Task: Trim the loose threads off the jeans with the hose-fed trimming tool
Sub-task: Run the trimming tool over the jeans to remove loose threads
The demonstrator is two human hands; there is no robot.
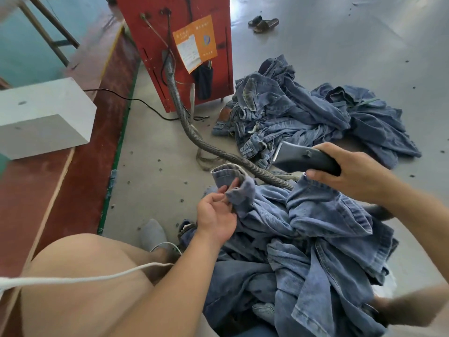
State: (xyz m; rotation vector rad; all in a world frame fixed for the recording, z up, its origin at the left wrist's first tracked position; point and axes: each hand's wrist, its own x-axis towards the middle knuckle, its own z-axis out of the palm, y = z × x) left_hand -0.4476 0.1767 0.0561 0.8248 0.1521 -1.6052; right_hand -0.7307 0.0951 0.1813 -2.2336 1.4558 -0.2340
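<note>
A pair of blue jeans lies bunched across my lap and the floor in front of me. My left hand pinches the hem of one leg and holds it up. My right hand grips the grey trimming tool, its flat blade end pointing left, a short way right of and above the held hem. A ribbed grey hose runs from the tool's side across the floor up to a red machine.
A heap of more blue jeans lies on the grey floor behind the tool. A white block sits on a red ledge at left. A black cable crosses the floor, sandals lie far back, and a white cord crosses my knee.
</note>
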